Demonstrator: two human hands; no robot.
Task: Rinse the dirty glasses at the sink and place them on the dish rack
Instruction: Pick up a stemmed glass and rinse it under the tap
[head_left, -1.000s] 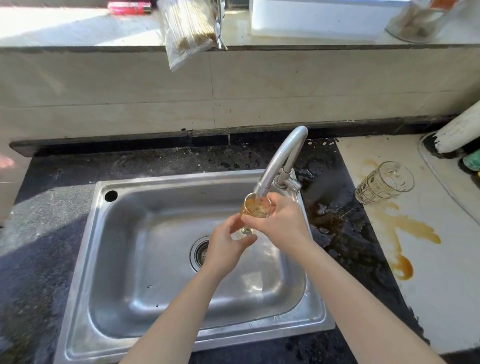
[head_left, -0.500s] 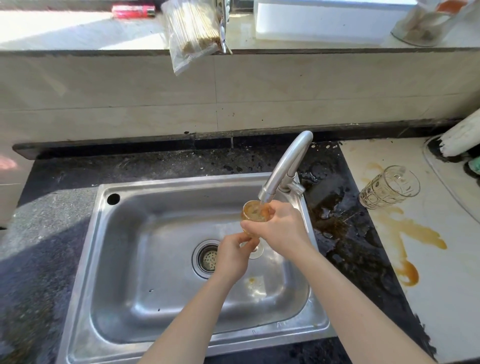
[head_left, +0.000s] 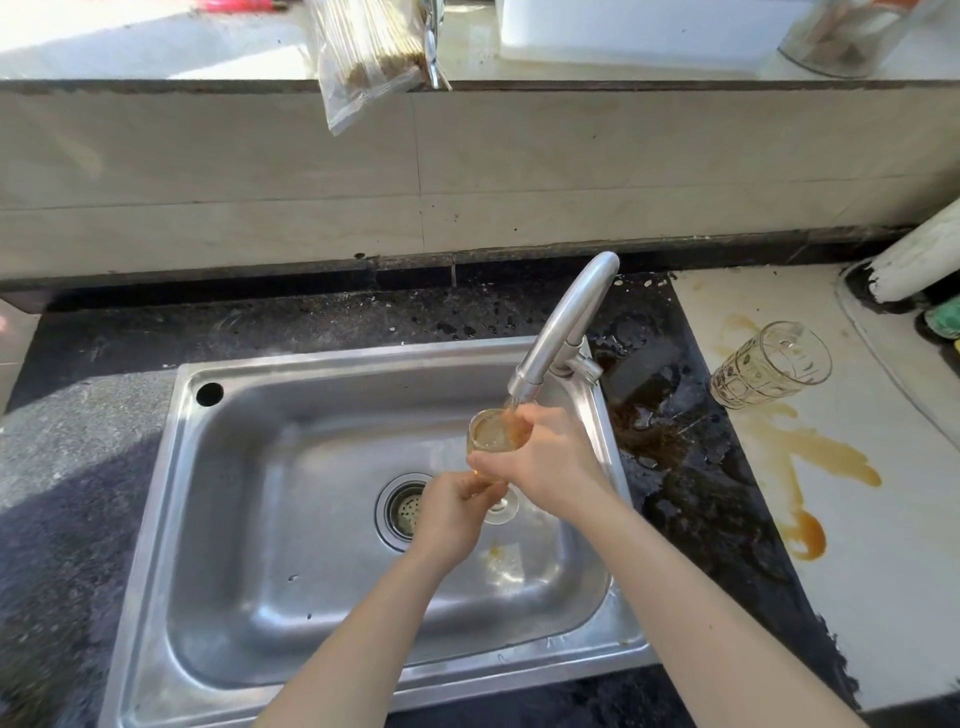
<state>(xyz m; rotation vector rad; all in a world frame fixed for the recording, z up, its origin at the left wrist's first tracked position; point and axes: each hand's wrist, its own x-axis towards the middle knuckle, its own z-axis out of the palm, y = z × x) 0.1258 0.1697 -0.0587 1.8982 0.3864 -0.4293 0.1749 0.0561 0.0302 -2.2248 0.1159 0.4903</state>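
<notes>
Dark, wet table (head_left: 78, 441) surrounds the sink (head_left: 291, 545). Under the running tap (head_left: 566, 322), the left hand (head_left: 449, 512) has its grip closed on the stemmed glass (head_left: 491, 434) at the stem, and the right hand (head_left: 553, 462) has its grip wrapped round the bowl. A patterned glass (head_left: 769, 366) lies tipped at right.

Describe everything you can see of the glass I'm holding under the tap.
The glass is clear and stemmed, with a round foot. It is held roughly upright, slightly tilted, over the sink, its mouth just under the spout of the tap, where a stream runs into it. The liquid inside looks cloudy and yellowish-brown. The right hand wraps the bowl from the right side; the left hand grips the stem just above the foot.
</notes>
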